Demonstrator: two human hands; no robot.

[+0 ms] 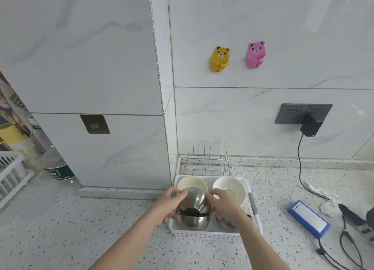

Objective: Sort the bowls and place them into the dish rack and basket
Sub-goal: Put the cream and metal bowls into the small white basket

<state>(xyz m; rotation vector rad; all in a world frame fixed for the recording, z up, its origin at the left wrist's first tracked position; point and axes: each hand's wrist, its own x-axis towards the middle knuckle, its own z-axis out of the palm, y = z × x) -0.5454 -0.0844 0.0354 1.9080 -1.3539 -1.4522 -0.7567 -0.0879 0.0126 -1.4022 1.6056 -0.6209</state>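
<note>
A white plastic basket stands on the speckled counter against the wall corner. A steel bowl is upside down above another steel bowl at the basket's front left. My left hand grips its left side and my right hand grips its right side. Two white bowls sit in the back of the basket. Another steel bowl lies half hidden under my right wrist. An empty wire dish rack stands behind the basket.
A blue box and black cables lie on the counter to the right, under a wall socket with a plugged adapter. A water bottle and a white crate are at the far left.
</note>
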